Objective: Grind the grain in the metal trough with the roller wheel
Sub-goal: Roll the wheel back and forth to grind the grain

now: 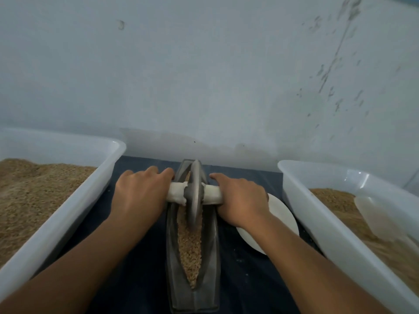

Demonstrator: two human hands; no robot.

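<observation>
A long boat-shaped metal trough (212, 288) lies on a dark cloth, pointing away from me. Brown grain (190, 243) fills its groove. The grey roller wheel (194, 196) stands upright in the groove near the trough's far end. A white-wrapped axle runs through the wheel. My left hand (138, 196) rests over the left handle (175, 194), fingers stretched forward. My right hand (241, 200) lies over the right handle (212, 193) the same way. Both palms hide the handle ends.
A white plastic tub (68, 214) full of grain stands at the left. Another white tub (317, 223) at the right holds grain and a pale scoop (376, 214). A white plate (283, 218) lies under my right wrist. A pale wall rises just behind the trough.
</observation>
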